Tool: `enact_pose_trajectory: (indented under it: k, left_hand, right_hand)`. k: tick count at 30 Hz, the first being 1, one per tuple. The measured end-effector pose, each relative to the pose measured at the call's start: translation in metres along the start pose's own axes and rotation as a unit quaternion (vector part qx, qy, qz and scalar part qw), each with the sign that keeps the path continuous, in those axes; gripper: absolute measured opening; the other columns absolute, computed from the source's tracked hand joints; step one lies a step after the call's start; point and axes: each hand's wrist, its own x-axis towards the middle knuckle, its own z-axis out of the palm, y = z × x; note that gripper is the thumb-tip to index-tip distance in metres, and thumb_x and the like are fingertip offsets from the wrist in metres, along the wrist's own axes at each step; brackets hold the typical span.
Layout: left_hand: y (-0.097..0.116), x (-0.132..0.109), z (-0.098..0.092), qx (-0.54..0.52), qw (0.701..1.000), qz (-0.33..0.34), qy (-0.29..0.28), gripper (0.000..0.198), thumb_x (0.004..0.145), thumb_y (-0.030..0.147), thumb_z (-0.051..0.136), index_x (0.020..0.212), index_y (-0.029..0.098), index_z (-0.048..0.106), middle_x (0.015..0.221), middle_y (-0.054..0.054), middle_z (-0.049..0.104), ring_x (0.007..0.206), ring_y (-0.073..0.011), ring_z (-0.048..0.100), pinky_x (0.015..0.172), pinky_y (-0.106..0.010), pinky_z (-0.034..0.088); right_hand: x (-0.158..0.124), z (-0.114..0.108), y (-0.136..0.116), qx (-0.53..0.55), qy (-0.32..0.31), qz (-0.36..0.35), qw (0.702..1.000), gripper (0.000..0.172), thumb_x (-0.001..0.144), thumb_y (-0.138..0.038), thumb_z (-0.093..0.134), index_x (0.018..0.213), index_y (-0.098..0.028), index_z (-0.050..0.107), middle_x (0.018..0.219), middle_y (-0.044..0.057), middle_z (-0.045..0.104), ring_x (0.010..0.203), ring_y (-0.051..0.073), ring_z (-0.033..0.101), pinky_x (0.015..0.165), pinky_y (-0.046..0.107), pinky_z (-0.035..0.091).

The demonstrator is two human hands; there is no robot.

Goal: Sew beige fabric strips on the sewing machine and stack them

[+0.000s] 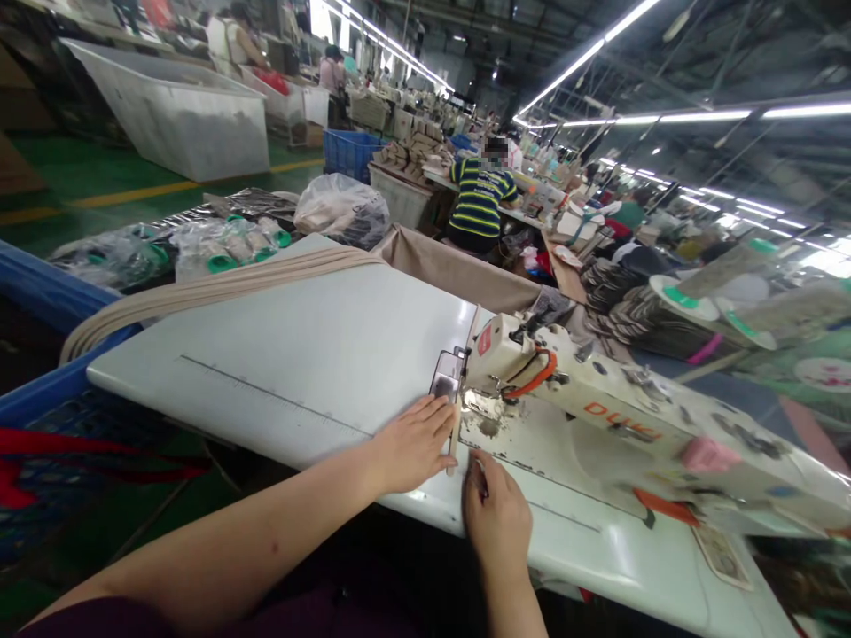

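My left hand (413, 446) lies flat on the pale sewing table (292, 354), fingers stretched out, pressing beside a narrow beige strip (453, 443). The strip runs along the fingertips toward the needle area of a white sewing machine (572, 390). To the right of the strip, my right hand (497, 509) rests at the table's front edge with its fingers curled around a small dark object, too small to name. A clear guard plate (447, 377) stands just beyond my left fingertips.
Beige strips (219, 282) drape over the table's far left edge into a blue crate (40, 390). Thread cones (684, 297) stand at the right. A person in a striped shirt (480, 199) sits ahead, beyond a brown cloth-lined bin (458, 266).
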Motion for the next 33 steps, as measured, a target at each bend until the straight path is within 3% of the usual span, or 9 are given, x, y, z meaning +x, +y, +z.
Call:
enact_pose_trajectory:
  k: [10,16,22,33]
  left_hand:
    - [0.002,0.0,-0.004,-0.001,1.0,0.001,0.008,0.062,0.105,0.049,0.036,0.153,0.011,0.039,0.156,-0.013,0.046,0.149,-0.0235,0.039,0.129,-0.037,0.024]
    - [0.002,0.0,-0.002,0.0,1.0,0.002,-0.003,0.063,0.105,0.051,0.031,0.153,0.011,0.037,0.159,-0.013,0.043,0.151,-0.0233,0.035,0.129,-0.037,0.021]
    - [-0.006,0.008,0.006,-0.006,0.999,-0.002,-0.031,0.067,0.104,0.054,0.033,0.155,0.011,0.034,0.162,-0.012,0.037,0.155,-0.0259,0.028,0.129,-0.043,0.023]
    - [-0.021,0.028,-0.002,-0.048,0.998,-0.018,-0.047,0.054,0.101,0.042,0.053,0.149,0.022,0.039,0.154,-0.007,0.048,0.152,-0.0316,0.03,0.127,-0.054,0.029]
  right_hand:
    - [0.0,0.001,0.0,0.002,0.006,0.0,1.0,0.033,0.105,-0.033,0.045,0.119,-0.018,0.07,0.103,0.008,0.078,0.09,0.021,0.071,0.08,0.03,0.051]
    - [0.0,-0.001,-0.003,0.005,0.0,0.009,1.0,0.033,0.105,-0.032,0.044,0.119,-0.017,0.07,0.102,0.009,0.078,0.09,0.021,0.071,0.08,0.031,0.051]
    - [-0.001,-0.001,-0.004,-0.002,0.004,0.012,1.0,0.031,0.104,-0.03,0.045,0.119,-0.017,0.07,0.101,0.009,0.078,0.088,0.021,0.07,0.078,0.031,0.051]
    - [-0.002,0.0,-0.004,-0.01,0.036,-0.009,0.999,0.024,0.101,-0.024,0.048,0.113,-0.02,0.068,0.097,0.006,0.077,0.084,0.022,0.07,0.076,0.032,0.052]
